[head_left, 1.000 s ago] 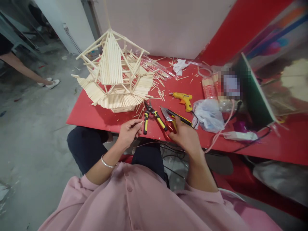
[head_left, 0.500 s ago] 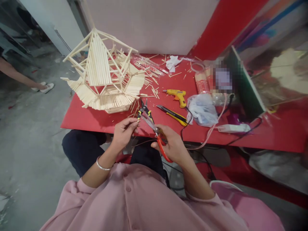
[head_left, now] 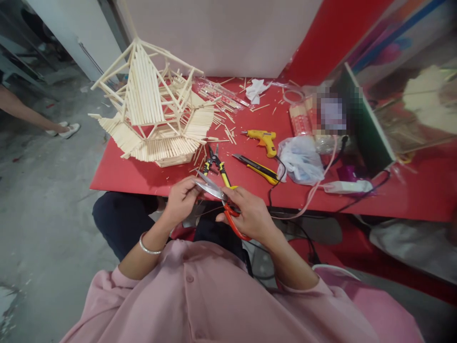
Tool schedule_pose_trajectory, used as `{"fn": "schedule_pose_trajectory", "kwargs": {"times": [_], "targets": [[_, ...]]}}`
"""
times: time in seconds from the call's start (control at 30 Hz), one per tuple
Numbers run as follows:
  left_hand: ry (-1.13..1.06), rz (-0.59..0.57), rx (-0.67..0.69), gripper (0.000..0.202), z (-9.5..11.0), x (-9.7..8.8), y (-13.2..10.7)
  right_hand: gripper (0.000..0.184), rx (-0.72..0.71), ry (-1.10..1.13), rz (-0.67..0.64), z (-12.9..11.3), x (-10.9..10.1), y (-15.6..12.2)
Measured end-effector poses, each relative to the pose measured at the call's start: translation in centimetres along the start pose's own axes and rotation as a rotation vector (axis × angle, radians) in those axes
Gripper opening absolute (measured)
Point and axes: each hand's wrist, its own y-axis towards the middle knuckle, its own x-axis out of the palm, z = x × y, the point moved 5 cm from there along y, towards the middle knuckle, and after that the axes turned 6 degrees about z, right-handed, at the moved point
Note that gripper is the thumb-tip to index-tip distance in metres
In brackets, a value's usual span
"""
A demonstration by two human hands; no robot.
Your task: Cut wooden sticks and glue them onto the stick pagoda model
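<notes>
My right hand point(head_left: 248, 214) grips red-handled scissors point(head_left: 217, 195) with the blades parted and pointing left. My left hand point(head_left: 182, 200) is pinched on a small thin wooden stick at the blade tips, just off the front edge of the red table point(head_left: 124, 174). A model house of wooden sticks point(head_left: 153, 119) stands on the table's left part. In front of it lie yellow-and-black pliers point(head_left: 216, 164).
A yellow glue gun point(head_left: 262, 140), a yellow utility knife point(head_left: 257, 167), a crumpled plastic bag point(head_left: 302, 162), loose sticks and stick packets point(head_left: 221, 97) lie on the table. Cables hang off the front edge. Another person's leg and shoes point(head_left: 66, 129) are at far left.
My right hand picked the scissors up from the table and brought them left to my left hand's fingertips. The view shifted slightly.
</notes>
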Motion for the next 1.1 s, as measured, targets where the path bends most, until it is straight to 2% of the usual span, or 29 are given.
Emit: {"fn": "schedule_pose_trajectory", "kwargs": {"times": [0.23,0.43,0.63,0.77,0.87,1.1], "targets": [[-0.069,-0.063,-0.189,0.016,-1.4,0.5,-0.6,0.056,0.04,0.051,-0.023,0.4,1.1,-1.5],[-0.092,-0.096,-0.332,0.019,-2.8,1.1,-1.4,0.053,0.063,0.054,0.017,1.2,2.3,-3.2],[-0.162,-0.043,-0.395,0.011,-2.7,1.3,-1.6,0.061,0.081,0.058,0.067,1.3,2.8,-3.5],[-0.172,-0.029,-0.394,0.018,-3.0,1.3,-1.7,0.058,0.052,0.114,0.088,1.1,2.9,-3.6],[-0.174,-0.025,-0.38,0.021,-3.2,1.2,-1.8,0.058,0.093,0.132,0.042,1.1,2.9,-3.6],[-0.165,0.014,-0.32,0.014,-2.8,0.8,-1.6,0.059,0.152,0.024,-0.044,0.9,2.4,-3.0]]}}
